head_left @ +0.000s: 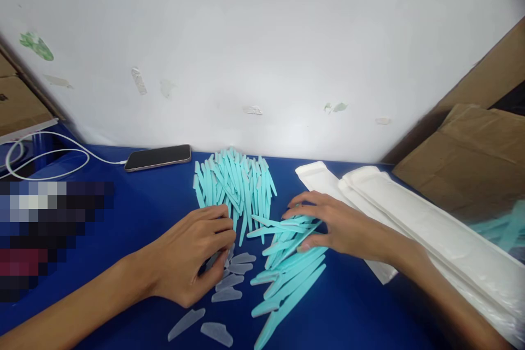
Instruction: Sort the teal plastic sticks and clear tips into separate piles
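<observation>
Razors (pixel 303 288) fanned, probably for easy grabbing; right hand (pixel 344 224) wide over them, left hand (pixel 184 257) curled by caps (pixel 227 295), can't tell if it's gripping.

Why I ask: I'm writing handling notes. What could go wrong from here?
The right hand touches crossed teal sticks, which could snag and scatter. The left hand might sweep aside the loose translucent pieces near it. The right forearm could nudge the white packages beside it.

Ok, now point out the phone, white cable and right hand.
Phone (pixel 158 158): head view, middle of its dark screen.
White cable (pixel 122 163): head view, its plug end.
Right hand (pixel 341 225): head view, back of the hand.
</observation>
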Motion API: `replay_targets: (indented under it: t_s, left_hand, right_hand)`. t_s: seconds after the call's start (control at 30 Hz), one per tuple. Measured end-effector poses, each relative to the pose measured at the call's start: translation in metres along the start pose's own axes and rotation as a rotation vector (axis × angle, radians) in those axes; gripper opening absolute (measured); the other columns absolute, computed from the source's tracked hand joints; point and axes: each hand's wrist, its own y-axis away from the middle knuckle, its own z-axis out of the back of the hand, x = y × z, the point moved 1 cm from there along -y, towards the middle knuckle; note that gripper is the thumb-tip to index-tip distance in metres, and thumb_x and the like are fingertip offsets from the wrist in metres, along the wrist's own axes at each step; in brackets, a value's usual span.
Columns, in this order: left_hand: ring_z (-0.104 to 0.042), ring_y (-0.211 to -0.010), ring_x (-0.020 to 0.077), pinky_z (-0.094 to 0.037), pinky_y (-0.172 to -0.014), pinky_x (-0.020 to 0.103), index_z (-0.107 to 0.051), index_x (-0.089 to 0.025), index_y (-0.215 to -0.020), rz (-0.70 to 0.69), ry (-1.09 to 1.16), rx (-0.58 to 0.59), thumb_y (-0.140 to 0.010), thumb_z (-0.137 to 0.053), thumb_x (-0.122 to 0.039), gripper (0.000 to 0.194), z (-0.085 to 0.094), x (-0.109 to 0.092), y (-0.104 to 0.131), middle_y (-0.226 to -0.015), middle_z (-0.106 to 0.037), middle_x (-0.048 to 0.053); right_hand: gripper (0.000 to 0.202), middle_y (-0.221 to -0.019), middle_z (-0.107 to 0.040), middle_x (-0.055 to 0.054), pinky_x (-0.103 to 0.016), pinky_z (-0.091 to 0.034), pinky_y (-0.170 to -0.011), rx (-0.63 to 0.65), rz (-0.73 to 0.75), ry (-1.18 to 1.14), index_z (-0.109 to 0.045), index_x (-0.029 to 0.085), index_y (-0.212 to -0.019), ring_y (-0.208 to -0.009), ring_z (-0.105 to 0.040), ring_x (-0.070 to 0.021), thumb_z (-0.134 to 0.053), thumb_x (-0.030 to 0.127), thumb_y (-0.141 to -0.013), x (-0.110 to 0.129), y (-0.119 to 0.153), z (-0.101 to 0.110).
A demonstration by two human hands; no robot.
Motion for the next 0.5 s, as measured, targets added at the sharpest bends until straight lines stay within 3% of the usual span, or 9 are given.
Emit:
replay_targets:
  t_s: [0.2,0.37,0.5]
  left_hand:
    - [-0.04,-0.067,0.0191,-0.034,-0.064,0.034,-0.047,-0.02,-0.071,-0.005,0.007,-0.033,-0.082,-0.048,-0.009,0.016,0.001,-0.001,-0.003,-0.066,-0.049,0.003]
    - [-0.04,-0.068,0.0194,-0.034,-0.064,0.035,-0.049,-0.019,-0.073,-0.003,-0.004,-0.022,-0.084,-0.048,-0.01,0.015,0.0,-0.001,-0.002,-0.069,-0.05,0.004]
    - [-0.039,-0.068,0.0191,-0.034,-0.064,0.035,-0.049,-0.019,-0.073,-0.01,-0.009,-0.025,-0.085,-0.047,-0.009,0.015,-0.001,0.0,-0.001,-0.069,-0.049,0.004]
  right_hand:
    - [0.064,-0.145,-0.05,-0.005,-0.049,-0.036,-0.109,0.047,-0.024,-0.101,-0.058,0.039,-0.136,-0.134,-0.042,-0.0333,-0.069,0.066,-0.079,0.006,-0.001,0.0]
    - [0.047,-0.132,-0.057,-0.004,-0.04,-0.044,-0.1,0.024,0.014,-0.136,-0.065,0.035,-0.127,-0.122,-0.051,-0.0275,-0.061,0.06,-0.088,0.014,-0.003,-0.006]
    - [0.035,-0.122,-0.059,-0.002,-0.035,-0.047,-0.09,0.053,0.028,-0.164,-0.07,0.036,-0.116,-0.112,-0.055,-0.024,-0.065,0.056,-0.088,0.011,-0.001,-0.004]
